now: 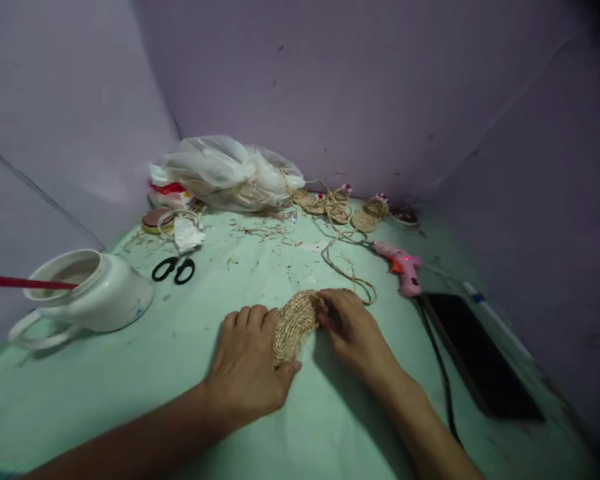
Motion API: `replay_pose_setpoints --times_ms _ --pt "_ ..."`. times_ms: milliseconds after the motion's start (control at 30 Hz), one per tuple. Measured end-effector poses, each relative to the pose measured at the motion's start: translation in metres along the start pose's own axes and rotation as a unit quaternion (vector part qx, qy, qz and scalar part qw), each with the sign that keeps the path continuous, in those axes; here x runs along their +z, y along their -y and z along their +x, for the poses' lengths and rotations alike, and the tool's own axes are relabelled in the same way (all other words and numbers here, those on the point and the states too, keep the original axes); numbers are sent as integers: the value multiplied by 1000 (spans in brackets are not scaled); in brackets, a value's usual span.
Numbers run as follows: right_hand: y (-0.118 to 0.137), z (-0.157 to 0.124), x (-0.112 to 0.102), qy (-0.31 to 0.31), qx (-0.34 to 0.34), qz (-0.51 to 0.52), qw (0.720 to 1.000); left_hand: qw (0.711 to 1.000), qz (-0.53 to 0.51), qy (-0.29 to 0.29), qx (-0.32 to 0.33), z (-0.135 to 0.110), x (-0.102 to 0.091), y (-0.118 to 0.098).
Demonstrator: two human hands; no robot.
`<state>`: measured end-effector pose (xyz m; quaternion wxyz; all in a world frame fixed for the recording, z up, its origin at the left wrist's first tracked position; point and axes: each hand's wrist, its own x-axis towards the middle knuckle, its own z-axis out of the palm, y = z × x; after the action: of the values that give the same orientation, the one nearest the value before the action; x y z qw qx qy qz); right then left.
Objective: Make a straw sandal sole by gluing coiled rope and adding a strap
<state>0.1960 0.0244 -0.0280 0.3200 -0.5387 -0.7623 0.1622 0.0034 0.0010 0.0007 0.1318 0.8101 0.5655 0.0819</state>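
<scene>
A small sole-shaped piece of coiled straw cord, like a miniature slipper, lies on the green tabletop between my hands. My left hand grips its left side, with the fingers along that edge and the thumb at the lower end. At the upper right end, the fingertips of my right hand pinch its rim, which looks raised there. Whether a loose cord end is between those fingertips is hidden. Behind the right hand lies loose straw cord. To the right rests a pink glue gun with a small red light on.
Left stands a white mug with a red stick across it; black-handled scissors lie nearby. At the back are a plastic bag, small straw slippers and scraps. A phone and a black cable lie right.
</scene>
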Motion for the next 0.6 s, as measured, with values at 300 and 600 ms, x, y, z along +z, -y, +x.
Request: replay_pose_setpoints --times_ms 300,600 --pt "0 -2 0 2 8 -1 1000 999 20 -22 33 2 7 1" --pt "-4 2 -28 -138 80 37 987 990 58 -110 69 -2 15 17"
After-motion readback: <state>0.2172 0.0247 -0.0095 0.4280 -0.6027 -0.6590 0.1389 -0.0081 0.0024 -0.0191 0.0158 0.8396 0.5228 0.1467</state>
